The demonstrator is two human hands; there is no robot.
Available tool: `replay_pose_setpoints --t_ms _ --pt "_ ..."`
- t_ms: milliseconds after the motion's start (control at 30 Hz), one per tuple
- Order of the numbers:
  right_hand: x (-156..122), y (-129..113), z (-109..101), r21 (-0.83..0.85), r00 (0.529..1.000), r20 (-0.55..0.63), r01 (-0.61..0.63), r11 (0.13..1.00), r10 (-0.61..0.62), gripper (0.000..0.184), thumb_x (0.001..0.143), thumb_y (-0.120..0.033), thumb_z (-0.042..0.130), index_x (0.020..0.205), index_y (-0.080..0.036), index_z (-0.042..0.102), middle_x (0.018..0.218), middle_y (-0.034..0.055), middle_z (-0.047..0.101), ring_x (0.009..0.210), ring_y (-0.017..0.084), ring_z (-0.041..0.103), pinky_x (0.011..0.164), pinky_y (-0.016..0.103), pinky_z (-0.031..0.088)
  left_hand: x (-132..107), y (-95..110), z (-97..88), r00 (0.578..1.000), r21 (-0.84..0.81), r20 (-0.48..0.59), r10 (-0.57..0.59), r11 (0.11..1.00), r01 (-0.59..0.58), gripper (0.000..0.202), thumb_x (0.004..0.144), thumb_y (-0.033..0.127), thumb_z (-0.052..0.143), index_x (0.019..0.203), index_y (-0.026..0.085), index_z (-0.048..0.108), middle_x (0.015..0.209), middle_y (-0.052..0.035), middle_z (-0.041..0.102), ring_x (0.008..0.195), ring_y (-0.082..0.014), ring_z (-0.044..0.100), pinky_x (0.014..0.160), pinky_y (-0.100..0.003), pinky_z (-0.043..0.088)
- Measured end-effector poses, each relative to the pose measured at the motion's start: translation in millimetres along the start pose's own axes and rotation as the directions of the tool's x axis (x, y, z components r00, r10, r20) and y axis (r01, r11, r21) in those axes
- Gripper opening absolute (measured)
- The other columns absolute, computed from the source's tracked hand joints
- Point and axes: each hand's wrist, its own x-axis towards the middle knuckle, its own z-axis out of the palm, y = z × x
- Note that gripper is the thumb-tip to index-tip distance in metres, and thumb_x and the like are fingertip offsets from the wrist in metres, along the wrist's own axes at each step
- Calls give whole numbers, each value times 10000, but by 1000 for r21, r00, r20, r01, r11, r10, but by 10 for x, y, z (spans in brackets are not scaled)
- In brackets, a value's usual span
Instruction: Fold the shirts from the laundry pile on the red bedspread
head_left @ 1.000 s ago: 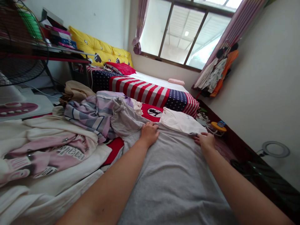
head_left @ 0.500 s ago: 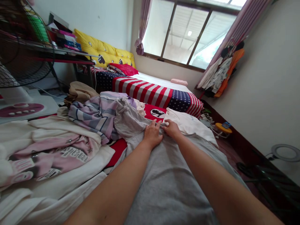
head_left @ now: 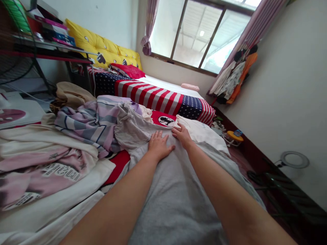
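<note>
A grey garment (head_left: 178,190) lies spread flat in front of me on the bed. My left hand (head_left: 158,145) rests palm down on its far part, fingers stretched and together. My right hand (head_left: 182,134) lies just to the right of it, fingers flat on the grey cloth's far edge, touching a folded white garment (head_left: 204,133) beyond. Both forearms reach out over the grey garment.
A heap of clothes lies to the left: a purple striped piece (head_left: 89,120), a pink and white printed one (head_left: 43,163). A stars-and-stripes blanket (head_left: 158,97) covers the bed beyond. A fan base (head_left: 15,114) stands left; a ring light (head_left: 293,160) and yellow object (head_left: 233,136) sit on the floor right.
My right hand swept left along the grey garment's far edge, from the right side to beside my left hand. My left hand flattened. The view shifted slightly.
</note>
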Motion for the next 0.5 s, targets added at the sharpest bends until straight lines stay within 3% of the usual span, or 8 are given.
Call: replay_pose_setpoints --t_ms 100,167,267,367,500 --pt "-173 94 -355 -110 998 -19 60 992 -63 447 809 -257 585 1247 -195 516 1159 76 655 897 133 662 751 254 542 11 -15 23 998 41 61 -24 999 21 770 784 709 432 1392 237 449 1524 -107 290 1423 -320 159 1143 -455 120" --pt "-305 205 -738 -250 995 -62 66 966 -84 371 780 -235 595 1148 -190 599 1118 68 665 911 149 647 832 286 512 13 -13 16 996 55 81 -22 998 18 786 786 722 404 1403 236 436 1534 -111 265 1427 -326 141 1143 -454 109" --pt "-507 440 -1390 -487 979 -191 -37 873 -65 306 748 -190 576 1043 -156 652 1135 110 642 978 199 613 937 345 436 11 -1 3 995 75 95 -24 997 17 787 795 712 395 1413 226 424 1540 -117 247 1428 -337 130 1142 -456 99" --pt "-659 676 -1894 -630 964 -267 -190 753 20 321 689 -261 657 984 -135 677 1057 139 665 934 253 619 860 371 451 9 10 1 994 98 102 -29 995 19 777 804 699 390 1418 223 415 1541 -112 246 1427 -342 126 1140 -456 102" --pt "-693 832 -2157 -719 961 -237 -272 639 142 272 590 -396 749 767 -193 713 786 64 700 787 253 637 656 303 440 8 16 1 994 120 104 -21 993 9 771 810 697 378 1419 225 412 1537 -116 256 1425 -344 136 1135 -457 115"
